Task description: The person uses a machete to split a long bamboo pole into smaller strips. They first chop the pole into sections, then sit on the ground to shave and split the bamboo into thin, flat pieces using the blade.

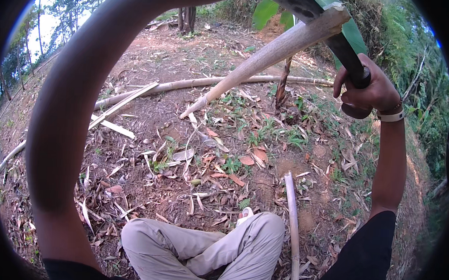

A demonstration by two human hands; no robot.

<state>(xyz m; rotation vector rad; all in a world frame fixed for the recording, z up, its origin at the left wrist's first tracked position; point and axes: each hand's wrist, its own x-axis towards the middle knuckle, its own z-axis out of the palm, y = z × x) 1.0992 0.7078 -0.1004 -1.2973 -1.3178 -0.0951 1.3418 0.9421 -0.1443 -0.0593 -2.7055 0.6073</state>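
Observation:
My right hand [372,94] is closed round the dark handle [358,71] of a machete at the upper right. Its dark, stained blade [300,4] slants up and left past the top edge. A pale, barkless wooden stick [268,59] crosses in front of the blade, its thick end [337,17] overlapping it and its thin end pointing down toward the ground. Whether blade and stick touch, I cannot tell. From the lower left my left arm [59,133] arches over the top; its hand lies beyond the upper edge, out of sight.
A long pole [171,86] lies across the slope ahead, with split pale strips [118,108] at its left. Another stick [292,218] rests beside my bent legs [204,249]. Dry leaves litter the ground. A slim plant stem [283,85] stands ahead; bushes [417,88] grow at right.

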